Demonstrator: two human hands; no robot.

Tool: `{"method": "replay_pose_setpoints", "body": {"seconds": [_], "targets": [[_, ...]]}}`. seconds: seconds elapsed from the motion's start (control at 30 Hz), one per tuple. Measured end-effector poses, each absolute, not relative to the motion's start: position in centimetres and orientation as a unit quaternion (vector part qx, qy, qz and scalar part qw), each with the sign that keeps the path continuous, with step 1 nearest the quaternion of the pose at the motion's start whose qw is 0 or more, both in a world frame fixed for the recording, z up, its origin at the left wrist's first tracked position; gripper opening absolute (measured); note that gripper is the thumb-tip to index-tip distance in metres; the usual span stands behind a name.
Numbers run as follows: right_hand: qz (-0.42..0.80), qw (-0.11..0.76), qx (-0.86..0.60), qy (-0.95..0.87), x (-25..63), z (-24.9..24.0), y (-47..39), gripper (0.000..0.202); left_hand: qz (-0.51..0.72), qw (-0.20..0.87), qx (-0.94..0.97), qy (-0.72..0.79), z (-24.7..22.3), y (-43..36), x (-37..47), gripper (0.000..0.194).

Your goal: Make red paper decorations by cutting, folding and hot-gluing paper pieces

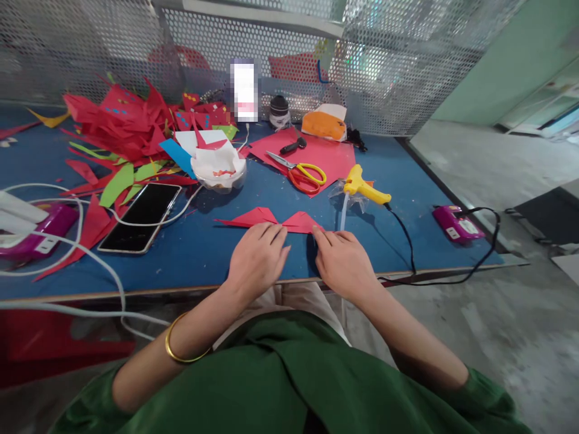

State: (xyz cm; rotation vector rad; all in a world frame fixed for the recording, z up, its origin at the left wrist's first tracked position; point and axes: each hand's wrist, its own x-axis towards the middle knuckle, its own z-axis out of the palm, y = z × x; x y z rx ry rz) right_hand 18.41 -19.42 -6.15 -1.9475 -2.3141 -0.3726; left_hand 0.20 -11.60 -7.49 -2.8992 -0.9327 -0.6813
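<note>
A folded red paper (pixel 257 217) with two pointed, wing-like halves lies on the blue table near its front edge. My left hand (pixel 257 256) rests over the lower edge of its middle, fingers laid flat and the thumb apart. At the paper's right end, my right hand (pixel 344 262) has its fingertips closed on the corner; its thumb is mostly hidden. Beyond the right hand lies a yellow glue gun (pixel 364 187) with a glue stick pointing towards me. Scissors (pixel 296 172) with red and yellow handles lie on a flat red sheet (pixel 335 160) farther back.
A heap of cut red paper pieces (pixel 122 117) covers the back left. Nearer are a dark phone (pixel 142 217), a clear bowl (pixel 221 178) and white cables (pixel 102 265). A purple power box (pixel 456 224) sits right. A perforated metal screen (pixel 384 72) stands behind.
</note>
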Motion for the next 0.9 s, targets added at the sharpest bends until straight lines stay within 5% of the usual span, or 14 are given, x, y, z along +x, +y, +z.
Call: {"method": "replay_pose_setpoints", "body": {"seconds": [0.3,0.53,0.9], "targets": [[-0.117,0.048,-0.655,-0.745,17.68,-6.60,-19.48,0.045,-0.170,0.040,-0.947,-0.269,-7.64,-11.07,-0.13,0.044],[-0.100,0.044,-0.663,-0.741,17.78,-6.54,-19.51,0.047,-0.240,-0.039,-0.904,-0.352,-7.44,-10.66,-1.02,0.042],[-0.123,0.054,-0.655,-0.744,17.77,-6.66,-19.53,0.045,-0.162,0.053,-0.947,-0.273,-7.27,-11.23,-0.14,0.046]]}}
